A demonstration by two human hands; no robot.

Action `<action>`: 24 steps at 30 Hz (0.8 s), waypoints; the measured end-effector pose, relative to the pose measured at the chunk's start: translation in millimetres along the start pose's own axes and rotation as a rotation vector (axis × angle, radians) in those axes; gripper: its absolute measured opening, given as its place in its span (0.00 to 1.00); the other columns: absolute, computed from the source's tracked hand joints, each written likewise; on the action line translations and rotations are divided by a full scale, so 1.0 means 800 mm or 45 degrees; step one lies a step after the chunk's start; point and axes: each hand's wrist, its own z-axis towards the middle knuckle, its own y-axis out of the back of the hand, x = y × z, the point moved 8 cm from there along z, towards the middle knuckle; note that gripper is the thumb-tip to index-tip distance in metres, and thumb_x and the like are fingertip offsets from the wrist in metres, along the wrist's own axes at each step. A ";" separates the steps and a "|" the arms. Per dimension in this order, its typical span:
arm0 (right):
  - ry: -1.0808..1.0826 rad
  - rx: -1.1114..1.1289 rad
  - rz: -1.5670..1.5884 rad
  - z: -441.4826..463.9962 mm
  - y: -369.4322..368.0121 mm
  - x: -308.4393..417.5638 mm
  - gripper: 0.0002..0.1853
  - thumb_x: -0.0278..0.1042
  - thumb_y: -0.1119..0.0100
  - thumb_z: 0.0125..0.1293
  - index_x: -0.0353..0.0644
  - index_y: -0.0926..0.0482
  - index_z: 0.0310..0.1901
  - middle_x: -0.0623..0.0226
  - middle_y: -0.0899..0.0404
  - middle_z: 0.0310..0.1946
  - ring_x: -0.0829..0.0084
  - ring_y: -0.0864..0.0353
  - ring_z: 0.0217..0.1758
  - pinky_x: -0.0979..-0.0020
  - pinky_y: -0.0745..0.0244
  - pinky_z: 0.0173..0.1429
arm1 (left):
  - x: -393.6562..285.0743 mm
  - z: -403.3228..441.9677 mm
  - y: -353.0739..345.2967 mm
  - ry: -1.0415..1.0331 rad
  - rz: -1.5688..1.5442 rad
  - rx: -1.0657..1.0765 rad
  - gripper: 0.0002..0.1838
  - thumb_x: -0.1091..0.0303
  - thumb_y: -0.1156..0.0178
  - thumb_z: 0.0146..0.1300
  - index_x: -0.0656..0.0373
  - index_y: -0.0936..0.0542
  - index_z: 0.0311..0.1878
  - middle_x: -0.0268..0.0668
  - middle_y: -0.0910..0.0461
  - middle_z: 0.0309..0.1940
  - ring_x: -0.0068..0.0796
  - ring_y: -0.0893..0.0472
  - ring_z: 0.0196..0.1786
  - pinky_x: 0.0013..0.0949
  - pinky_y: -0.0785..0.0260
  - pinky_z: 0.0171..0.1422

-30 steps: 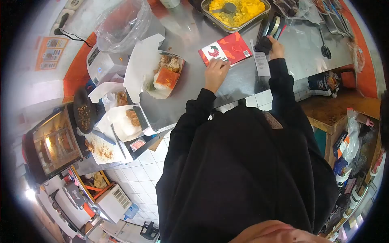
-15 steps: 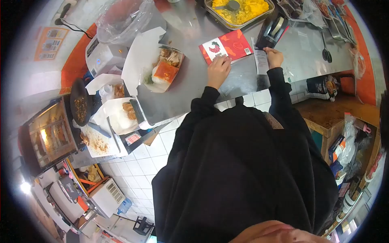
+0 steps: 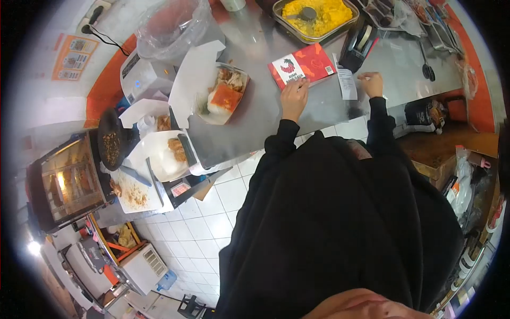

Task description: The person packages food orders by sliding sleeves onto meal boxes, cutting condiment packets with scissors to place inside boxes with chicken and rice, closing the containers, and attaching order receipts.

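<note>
A red and white printed box (image 3: 305,66) lies on the steel counter. My left hand (image 3: 295,100) rests at its near edge, fingers laid on the box and slightly bent. My right hand (image 3: 371,84) is closed in a pinch just right of a white paper slip (image 3: 347,85); anything between its fingertips is too small to make out. Beyond that hand stands a black tape dispenser (image 3: 359,47), apart from it. An open white food box (image 3: 183,85) sits to the left, holding rice with red sauce (image 3: 224,99) and shredded food.
A metal tray of yellow food (image 3: 314,18) is at the back, with black tongs (image 3: 426,66) at the right. Left are a plastic-lined bin (image 3: 180,32), a white machine (image 3: 143,80), another open food box (image 3: 167,157), a dark pan (image 3: 111,139) and a cutting board (image 3: 138,194) with a knife.
My right hand has let go of the tape dispenser and drawn back toward me, to the right of the slip. My left hand stays at the printed box. The view has shifted slightly.
</note>
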 end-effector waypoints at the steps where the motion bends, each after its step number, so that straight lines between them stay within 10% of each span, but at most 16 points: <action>1: 0.058 0.014 0.261 -0.007 0.005 0.030 0.09 0.34 0.43 0.50 0.38 0.19 0.28 0.60 0.22 0.22 0.65 0.24 0.26 0.68 0.31 0.34 | 0.001 0.002 0.000 0.032 -0.012 0.054 0.07 0.73 0.40 0.47 0.55 0.20 0.32 0.32 0.25 0.27 0.30 0.24 0.34 0.31 0.31 0.40; 6: -0.239 0.542 1.143 -0.059 -0.075 0.124 0.09 0.34 0.44 0.57 0.42 0.19 0.37 0.75 0.28 0.17 0.87 0.35 0.19 0.84 0.39 0.23 | -0.001 0.001 0.002 0.002 -0.009 -0.017 0.10 0.73 0.41 0.47 0.56 0.22 0.36 0.32 0.25 0.27 0.31 0.24 0.34 0.31 0.32 0.40; 10: -0.357 0.484 1.322 -0.063 -0.121 0.136 0.18 0.33 0.42 0.55 0.45 0.26 0.50 0.73 0.27 0.17 0.86 0.36 0.16 0.83 0.41 0.20 | -0.006 0.002 0.002 -0.080 0.015 -0.012 0.13 0.74 0.41 0.46 0.56 0.25 0.39 0.33 0.25 0.26 0.31 0.24 0.32 0.31 0.31 0.41; 13: -0.256 0.306 1.123 -0.049 -0.097 0.149 0.36 0.32 0.39 0.52 0.52 0.44 0.63 0.74 0.28 0.13 0.86 0.39 0.12 0.81 0.42 0.17 | -0.019 0.006 -0.007 -0.192 0.130 0.182 0.17 0.73 0.45 0.47 0.58 0.26 0.43 0.34 0.28 0.29 0.31 0.27 0.35 0.34 0.34 0.45; 21: 0.169 0.278 0.175 -0.029 -0.085 0.137 0.37 0.44 0.36 0.45 0.61 0.39 0.60 0.65 0.28 0.14 0.64 0.27 0.17 0.66 0.33 0.23 | -0.009 0.031 -0.023 0.270 0.294 0.452 0.23 0.70 0.48 0.48 0.58 0.30 0.52 0.35 0.32 0.31 0.34 0.32 0.40 0.39 0.43 0.47; 24: 0.479 0.324 -0.138 -0.018 -0.052 0.163 0.41 0.34 0.35 0.41 0.62 0.40 0.60 0.68 0.30 0.18 0.69 0.29 0.19 0.69 0.33 0.25 | 0.007 0.019 -0.012 0.277 0.052 0.431 0.21 0.69 0.47 0.49 0.60 0.30 0.50 0.36 0.31 0.33 0.35 0.33 0.41 0.41 0.44 0.48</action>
